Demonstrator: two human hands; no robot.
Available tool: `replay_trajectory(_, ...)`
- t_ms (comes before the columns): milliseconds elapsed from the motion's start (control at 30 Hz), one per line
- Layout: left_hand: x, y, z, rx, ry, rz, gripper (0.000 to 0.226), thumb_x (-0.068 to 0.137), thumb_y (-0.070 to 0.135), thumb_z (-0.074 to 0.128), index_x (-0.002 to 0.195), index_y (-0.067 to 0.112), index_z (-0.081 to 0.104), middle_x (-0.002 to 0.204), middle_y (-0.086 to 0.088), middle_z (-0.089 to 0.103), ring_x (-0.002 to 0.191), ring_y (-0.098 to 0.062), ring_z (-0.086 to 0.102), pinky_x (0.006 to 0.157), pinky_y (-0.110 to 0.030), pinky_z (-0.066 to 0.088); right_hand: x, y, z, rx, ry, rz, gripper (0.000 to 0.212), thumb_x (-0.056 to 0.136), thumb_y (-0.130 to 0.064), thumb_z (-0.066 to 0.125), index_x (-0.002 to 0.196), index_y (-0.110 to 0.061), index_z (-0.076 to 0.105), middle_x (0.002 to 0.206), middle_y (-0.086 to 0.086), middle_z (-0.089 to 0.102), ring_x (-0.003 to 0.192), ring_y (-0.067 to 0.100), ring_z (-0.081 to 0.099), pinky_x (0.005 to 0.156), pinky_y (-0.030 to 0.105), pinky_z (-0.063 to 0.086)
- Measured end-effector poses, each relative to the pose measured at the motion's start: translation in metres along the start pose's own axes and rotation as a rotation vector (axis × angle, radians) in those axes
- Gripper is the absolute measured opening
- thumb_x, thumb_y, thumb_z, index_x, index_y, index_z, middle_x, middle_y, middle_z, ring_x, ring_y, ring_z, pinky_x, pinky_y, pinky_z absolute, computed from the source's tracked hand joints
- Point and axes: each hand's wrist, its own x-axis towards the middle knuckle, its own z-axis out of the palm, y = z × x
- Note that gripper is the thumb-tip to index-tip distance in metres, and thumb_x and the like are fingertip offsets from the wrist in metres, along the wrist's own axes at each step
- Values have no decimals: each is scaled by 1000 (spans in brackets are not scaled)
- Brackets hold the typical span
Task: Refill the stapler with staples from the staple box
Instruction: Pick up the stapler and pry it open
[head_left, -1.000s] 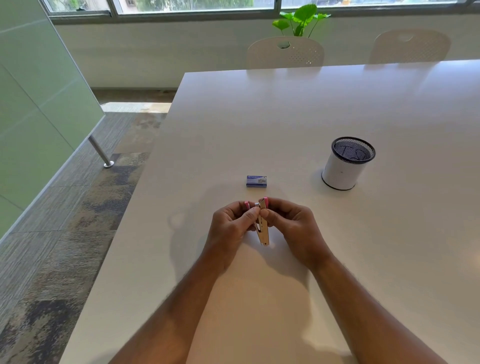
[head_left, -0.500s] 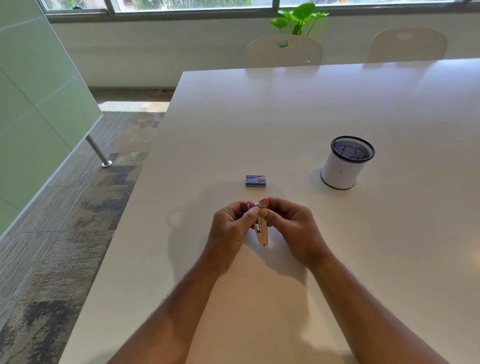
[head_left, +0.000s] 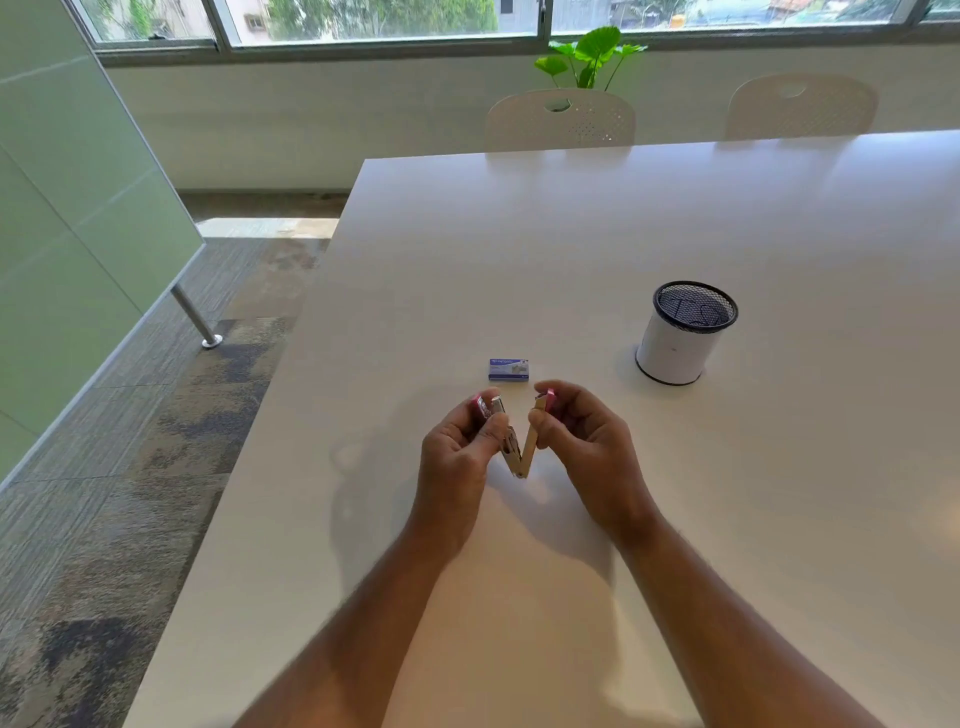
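Both halves of the stapler (head_left: 521, 448) now splay into a V, pulled apart since before; left hand (head_left: 458, 453) and right hand (head_left: 584, 435) each pinch one, staple box (head_left: 508, 369) just beyond the fingertips.

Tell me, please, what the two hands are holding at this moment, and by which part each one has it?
Both hold the stapler, spread open in a V. The left hand pinches the far end of one arm; the right hand pinches the far end of the other.

stapler (head_left: 519, 447) bare shiny metal, pink plastic ends; staple box (head_left: 508, 369) matt card; table (head_left: 571, 249) smooth, semi-gloss white.
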Motion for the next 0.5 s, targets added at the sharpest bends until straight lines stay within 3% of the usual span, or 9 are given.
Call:
replay_trajectory(100, -3, -2, 5, -56, 15, -7, 14, 99, 1, 58, 98, 4, 71, 79, -12, 61, 76, -25, 56, 80, -43, 51, -3, -2, 1, -3, 13, -36, 25, 92, 4, 65, 114, -8, 66, 88, 0, 65, 80, 16, 62, 80, 28, 54)
replay_trajectory(267, 6, 5, 4, -427, 63, -174, 30, 99, -9, 49, 100, 6, 75, 81, -12, 60, 80, -24, 60, 97, -52, 55, -12, -8, -7, -39, -15, -68, 18, 82, 0, 69, 98, -6, 65, 90, 2, 63, 86, 22, 60, 79, 39, 53)
replay_trajectory(400, 15, 7, -1, -605, 66, -238, 28, 100, -8, 46, 112, 1, 70, 76, -9, 64, 71, -18, 64, 80, -50, 64, -26, -13, -13, -203, -100, -180, 18, 80, 10, 65, 91, -5, 64, 97, 11, 61, 84, 21, 59, 72, 27, 49)
replay_trajectory(500, 18, 8, -3, -669, 52, -270, 27, 101, -5, 45, 120, -4, 65, 75, -11, 65, 73, -20, 64, 76, -51, 64, -40, -9, -10, -339, -174, -253, 18, 81, 9, 70, 88, -7, 67, 101, 10, 59, 80, 23, 61, 63, 30, 51)
